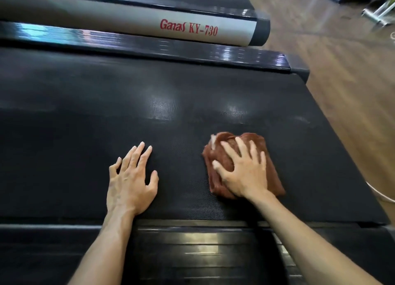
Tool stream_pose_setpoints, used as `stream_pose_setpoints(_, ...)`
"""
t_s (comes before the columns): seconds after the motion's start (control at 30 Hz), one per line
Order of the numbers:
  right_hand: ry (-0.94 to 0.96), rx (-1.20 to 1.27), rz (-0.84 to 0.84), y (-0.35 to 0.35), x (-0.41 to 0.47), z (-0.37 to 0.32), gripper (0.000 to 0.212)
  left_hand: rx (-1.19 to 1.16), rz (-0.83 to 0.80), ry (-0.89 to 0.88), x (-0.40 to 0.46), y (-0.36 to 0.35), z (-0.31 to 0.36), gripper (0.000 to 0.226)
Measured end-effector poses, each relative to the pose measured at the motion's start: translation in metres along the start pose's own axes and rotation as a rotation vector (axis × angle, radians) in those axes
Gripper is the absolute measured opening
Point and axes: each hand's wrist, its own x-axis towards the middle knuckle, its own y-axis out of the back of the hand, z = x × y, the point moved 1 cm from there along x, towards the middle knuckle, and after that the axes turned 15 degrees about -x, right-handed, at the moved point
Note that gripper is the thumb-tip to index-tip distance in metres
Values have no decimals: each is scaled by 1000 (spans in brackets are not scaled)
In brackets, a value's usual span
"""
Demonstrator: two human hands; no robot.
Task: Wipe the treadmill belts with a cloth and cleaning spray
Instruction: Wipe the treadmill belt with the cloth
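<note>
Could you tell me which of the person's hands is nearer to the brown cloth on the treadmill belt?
Right. The right hand presses flat on the brown cloth; the left hand rests apart on the belt.

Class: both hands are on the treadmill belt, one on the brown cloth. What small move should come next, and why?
Probably slide the cloth sideways across the belt. The right hand presses flat on it, the left hand rests bare on the belt, and much of the belt lies beyond the cloth.

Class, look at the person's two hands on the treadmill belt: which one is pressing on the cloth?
The right hand: its spread fingers lie on the reddish-brown cloth. The left hand rests flat on the bare black belt, apart from the cloth.
</note>
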Motion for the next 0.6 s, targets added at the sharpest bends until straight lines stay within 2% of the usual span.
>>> stream_pose_setpoints(0.07,-202,41,-56,6,35,7,79,-7,5,-3,0,-1,0,72)
stream_pose_setpoints(0.13,-251,77,-122,17,75,1,80,-12,4,-6,1,-1,0,72)
stream_pose_setpoints(0.27,12,35,-74,23,94,-32,76,-6,10,-1,1,-1,-1,73)
stream_pose_setpoints(0.4,213,13,28,10,19,-32,78,-2,18,-11,0,-1,0,75)
stream_pose_setpoints(0.47,126,-15,17,4,5,-18,81,-1,13,-17,0,-1,-1,75)
stream_pose_setpoints(0.6,-213,60,-89,20,69,-27,73,3,11,-21,1,-3,0,73)
